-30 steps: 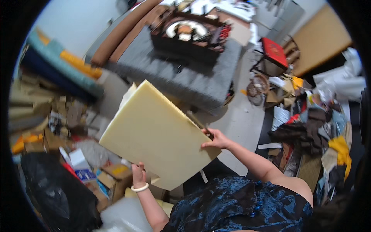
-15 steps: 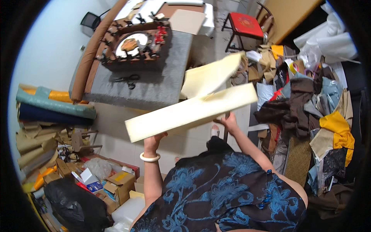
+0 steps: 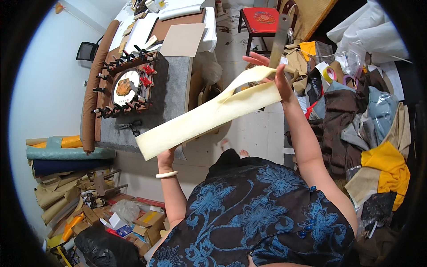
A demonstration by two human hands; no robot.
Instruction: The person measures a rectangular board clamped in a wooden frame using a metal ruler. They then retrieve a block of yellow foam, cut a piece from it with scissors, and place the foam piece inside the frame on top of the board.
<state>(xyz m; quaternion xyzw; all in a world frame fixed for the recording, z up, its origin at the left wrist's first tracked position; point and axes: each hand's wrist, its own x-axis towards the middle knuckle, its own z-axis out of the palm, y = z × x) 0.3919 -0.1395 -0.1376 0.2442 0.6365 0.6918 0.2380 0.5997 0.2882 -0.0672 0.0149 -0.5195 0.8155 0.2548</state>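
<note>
A long cream foam block [image 3: 207, 120] spans the space before me, its left end lower and nearer. From its upper side a thin foam flap [image 3: 244, 81] peels up, still joined near the middle. My left hand [image 3: 166, 158], a white bangle on its wrist, grips the block from beneath near the left end; most of its fingers are hidden. At the far right end is my right hand [image 3: 284, 84], thumb by the flap's tip and some fingers stretched out. A flat metal blade [image 3: 279, 42] with a hole in its end rises from between thumb and fingers.
Left of the block, a grey-topped table [image 3: 172, 98] carries a clamped brown box frame [image 3: 151, 95], black scissors [image 3: 130, 127] and a brown fabric roll [image 3: 91, 98]. A red-seated chair [image 3: 266, 20] stands beyond. Fabric scraps [image 3: 340, 120] heap at right, cartons [image 3: 149, 222] at lower left.
My right hand has moved from under the block up to its right end by the flap. The metal blade now shows there. The view has shifted, putting the table farther left.
</note>
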